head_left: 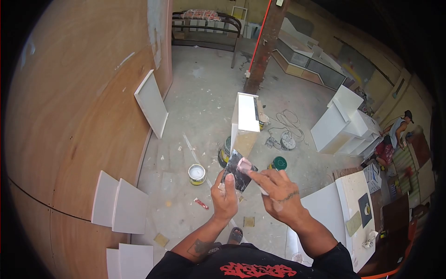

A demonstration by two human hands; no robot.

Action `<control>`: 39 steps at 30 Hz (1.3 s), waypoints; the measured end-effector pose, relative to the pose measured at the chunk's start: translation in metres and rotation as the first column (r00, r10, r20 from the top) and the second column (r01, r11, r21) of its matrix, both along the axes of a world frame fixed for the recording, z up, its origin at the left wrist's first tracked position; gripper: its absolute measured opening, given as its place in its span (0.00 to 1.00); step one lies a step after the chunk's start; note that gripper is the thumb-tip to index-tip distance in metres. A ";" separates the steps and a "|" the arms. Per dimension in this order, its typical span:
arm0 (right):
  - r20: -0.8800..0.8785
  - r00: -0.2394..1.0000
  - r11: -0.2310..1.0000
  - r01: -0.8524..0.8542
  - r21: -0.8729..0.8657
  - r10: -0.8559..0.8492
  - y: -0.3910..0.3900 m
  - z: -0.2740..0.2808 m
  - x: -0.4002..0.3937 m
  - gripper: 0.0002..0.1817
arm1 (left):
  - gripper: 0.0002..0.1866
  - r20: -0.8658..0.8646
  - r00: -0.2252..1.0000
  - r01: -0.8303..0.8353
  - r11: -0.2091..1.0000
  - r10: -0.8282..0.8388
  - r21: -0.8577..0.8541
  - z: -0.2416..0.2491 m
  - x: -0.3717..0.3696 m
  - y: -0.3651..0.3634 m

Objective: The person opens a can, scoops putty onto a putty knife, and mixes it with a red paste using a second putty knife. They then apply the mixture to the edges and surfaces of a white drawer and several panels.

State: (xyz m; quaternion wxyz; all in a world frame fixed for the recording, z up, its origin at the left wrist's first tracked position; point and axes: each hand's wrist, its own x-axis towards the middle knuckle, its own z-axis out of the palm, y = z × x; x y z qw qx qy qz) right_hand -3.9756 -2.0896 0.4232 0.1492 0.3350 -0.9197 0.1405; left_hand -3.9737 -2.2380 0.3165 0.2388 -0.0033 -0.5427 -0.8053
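A dark flat plate [236, 179] with smears of pale filler is held up in front of me, my left hand [225, 197] gripping its lower left edge with the thumb on top. On the plate lies a lump of pinkish paste [245, 164]. My right hand [280, 193] is closed on a small tool at the plate's right side; its fingers hide most of it, and its tip meets the paste. Just beyond the plate stands a white panel piece [247, 114] on cans.
An open can of white paint [197, 174] and a green-lidded can [279, 163] stand on the floor. White boards [130, 204] lean at the left wall. A white-topped table [355, 209] is at right. A person [397, 132] crouches far right, near white cabinets [344, 123].
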 end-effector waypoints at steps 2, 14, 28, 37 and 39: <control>-0.008 1.000 0.999 0.010 -0.042 -0.011 0.000 0.000 0.000 0.36 | 0.21 -0.005 1.000 -0.014 1.000 0.014 0.012 -0.004 -0.002 0.003; 0.022 0.999 0.998 0.046 -0.052 -0.044 -0.003 0.001 0.003 0.34 | 0.21 -0.017 1.000 0.015 1.000 -0.015 -0.024 -0.004 0.002 0.004; 0.010 1.000 0.999 0.008 0.045 -0.009 -0.007 -0.012 0.010 0.34 | 0.20 0.023 0.999 0.024 1.000 -0.024 -0.004 -0.006 0.009 0.003; 0.087 0.996 1.000 0.009 0.021 -0.011 -0.007 -0.008 0.016 0.35 | 0.20 0.002 1.000 -0.015 1.000 0.016 -0.024 -0.008 0.015 0.004; 0.055 0.998 0.999 0.034 -0.038 -0.032 -0.006 -0.002 0.012 0.36 | 0.20 -0.005 1.000 -0.024 1.000 0.024 -0.012 -0.010 0.014 0.004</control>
